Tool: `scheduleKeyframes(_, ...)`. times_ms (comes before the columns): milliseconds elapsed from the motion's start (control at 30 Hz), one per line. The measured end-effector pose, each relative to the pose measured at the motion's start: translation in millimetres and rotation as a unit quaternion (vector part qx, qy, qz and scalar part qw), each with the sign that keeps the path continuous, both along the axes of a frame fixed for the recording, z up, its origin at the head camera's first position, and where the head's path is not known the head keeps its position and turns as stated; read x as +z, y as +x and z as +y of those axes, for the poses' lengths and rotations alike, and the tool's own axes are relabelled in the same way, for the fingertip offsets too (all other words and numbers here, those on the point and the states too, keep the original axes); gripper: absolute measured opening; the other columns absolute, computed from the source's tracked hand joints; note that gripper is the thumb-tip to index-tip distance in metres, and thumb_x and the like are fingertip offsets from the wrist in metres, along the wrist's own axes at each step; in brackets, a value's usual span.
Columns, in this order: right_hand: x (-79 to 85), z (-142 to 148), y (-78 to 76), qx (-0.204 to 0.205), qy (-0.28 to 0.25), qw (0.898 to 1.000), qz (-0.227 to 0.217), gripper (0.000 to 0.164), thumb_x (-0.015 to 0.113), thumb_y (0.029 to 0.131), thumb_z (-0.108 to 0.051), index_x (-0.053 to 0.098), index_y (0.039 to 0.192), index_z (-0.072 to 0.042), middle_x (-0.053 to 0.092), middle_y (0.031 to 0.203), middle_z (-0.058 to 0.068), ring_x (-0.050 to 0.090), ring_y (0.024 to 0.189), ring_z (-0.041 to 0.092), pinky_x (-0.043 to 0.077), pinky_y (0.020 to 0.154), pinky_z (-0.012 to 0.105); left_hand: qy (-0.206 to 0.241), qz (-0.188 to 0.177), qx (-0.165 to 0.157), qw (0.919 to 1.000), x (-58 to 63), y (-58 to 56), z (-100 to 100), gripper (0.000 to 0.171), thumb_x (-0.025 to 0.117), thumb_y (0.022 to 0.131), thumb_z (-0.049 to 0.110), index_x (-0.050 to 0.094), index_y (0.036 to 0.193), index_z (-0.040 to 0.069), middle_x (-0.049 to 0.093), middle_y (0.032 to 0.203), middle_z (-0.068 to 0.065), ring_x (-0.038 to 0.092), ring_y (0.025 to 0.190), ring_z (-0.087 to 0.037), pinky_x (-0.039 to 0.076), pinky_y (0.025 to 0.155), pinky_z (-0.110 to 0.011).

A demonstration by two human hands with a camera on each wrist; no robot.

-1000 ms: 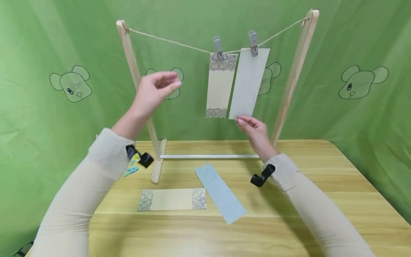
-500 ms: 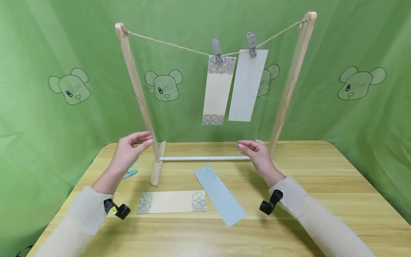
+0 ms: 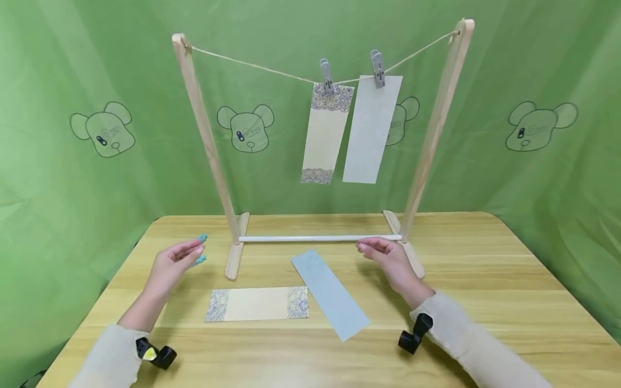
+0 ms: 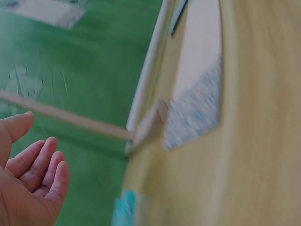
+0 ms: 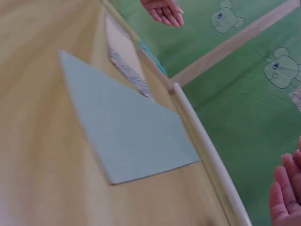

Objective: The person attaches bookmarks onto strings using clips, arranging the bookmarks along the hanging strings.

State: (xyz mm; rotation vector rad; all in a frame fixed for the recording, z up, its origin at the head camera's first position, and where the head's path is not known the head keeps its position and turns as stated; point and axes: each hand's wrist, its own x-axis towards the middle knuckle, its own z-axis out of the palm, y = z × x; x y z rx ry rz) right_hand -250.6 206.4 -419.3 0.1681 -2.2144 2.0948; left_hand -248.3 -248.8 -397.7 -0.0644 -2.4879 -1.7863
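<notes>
Turquoise pegs (image 3: 200, 260) seen on far left of table (image 3: 466, 302), partly hidden behind left hand (image 3: 170, 268); contact with the fingertips can't be told from the head view. Nothing is held by that hand: fingers loosely bent, moderate gap left to the thumb, palm turned inward, forearm brought in from near left.

Right hand (image 3: 392, 262) is raised over the table at right, by the right end of the white bar (image 3: 301, 238). Nothing held; fingers bent together, thumb set close under them in the head view, narrow gap. Fingers are pointed left.

Cord (image 3: 252, 64) is strung between two wooden uprights, sagging mid-span. Two cards are hung on it by grey pegs (image 3: 378, 70), one each: cream patterned card (image 3: 324, 140) on left, tilted slightly; plain pale card (image 3: 372, 134) on right, just beside it.

Two more cards are laid flat on the table between the hands: bordered card (image 3: 257, 304) crosswise at left, blue card (image 3: 332, 296) diagonal at right. Their corners nearly meet; touching can't be told. Left wrist view is blurred.
</notes>
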Motion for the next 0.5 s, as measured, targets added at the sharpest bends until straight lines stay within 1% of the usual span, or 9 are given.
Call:
scheduleKeyframes(100, -8.1, -3.4, 9.1, 0.004, 0.023, 0.999, -0.029, 0.032, 0.067, 0.087, -0.011, 0.059, 0.111, 0.010, 0.070, 0.094, -0.004, 0.065, 0.088, 0.009, 0.053, 0.084, 0.023, 0.019, -0.021, 0.013, 0.9995, -10.6, 0.6, -11.0, 0.057, 0.063, 0.091, 0.031, 0.046, 0.132, -0.005, 0.063, 0.101, 0.019, 0.057, 0.091, 0.008, 0.045, 0.083, -0.007)
scheduleKeyframes(200, -13.9, -7.8, 17.0, 0.005, 0.044, 0.998, -0.053, 0.032, 0.067, 0.087, -0.009, 0.059, 0.111, 0.011, 0.070, 0.100, 0.007, 0.065, 0.090, 0.013, 0.054, 0.082, 0.024, 0.038, -0.038, 0.028, 0.9981, -20.2, -1.0, -19.8, 0.059, 0.064, 0.091, 0.029, 0.044, 0.133, -0.006, 0.060, 0.094, 0.026, 0.057, 0.090, 0.010, 0.044, 0.083, -0.006)
scheduleKeyframes(267, -16.3, -10.8, 21.6, 0.012, 0.057, 0.996, -0.061, 0.031, 0.067, 0.087, -0.008, 0.060, 0.110, 0.011, 0.068, 0.103, 0.014, 0.065, 0.090, 0.016, 0.054, 0.080, 0.025, 0.044, -0.048, 0.041, 0.9970, -26.1, -3.0, -24.5, 0.059, 0.064, 0.090, 0.029, 0.044, 0.134, -0.006, 0.060, 0.092, 0.028, 0.056, 0.089, 0.010, 0.045, 0.083, -0.007)
scheduleKeyframes(333, -18.0, -14.0, 25.9, 0.023, 0.073, 0.995, -0.068, 0.031, 0.067, 0.087, -0.008, 0.059, 0.111, 0.011, 0.067, 0.105, 0.018, 0.065, 0.088, 0.015, 0.055, 0.078, 0.025, 0.047, -0.054, 0.058, 0.9958, -31.6, -5.5, -29.2, 0.059, 0.064, 0.091, 0.027, 0.043, 0.135, -0.005, 0.059, 0.090, 0.029, 0.056, 0.088, 0.011, 0.046, 0.083, -0.009)
scheduleKeyframes(433, -19.8, -19.3, 32.2, 0.037, 0.091, 0.993, -0.072, 0.032, 0.068, 0.086, -0.008, 0.059, 0.111, 0.010, 0.066, 0.106, 0.019, 0.062, 0.086, 0.013, 0.053, 0.076, 0.022, 0.048, -0.062, 0.073, 0.9942, -37.2, -9.4, -35.4, 0.058, 0.065, 0.090, 0.026, 0.043, 0.135, -0.005, 0.059, 0.091, 0.029, 0.056, 0.087, 0.012, 0.048, 0.084, -0.011)
scheduleKeyframes(500, -21.2, -22.6, 36.2, 0.038, 0.095, 0.992, -0.075, 0.032, 0.068, 0.086, -0.008, 0.059, 0.111, 0.010, 0.065, 0.106, 0.019, 0.061, 0.086, 0.012, 0.052, 0.075, 0.020, 0.043, -0.067, 0.072, 0.9942, -39.9, -12.7, -39.5, 0.059, 0.064, 0.091, 0.027, 0.043, 0.136, -0.004, 0.061, 0.097, 0.023, 0.056, 0.087, 0.012, 0.048, 0.084, -0.012)
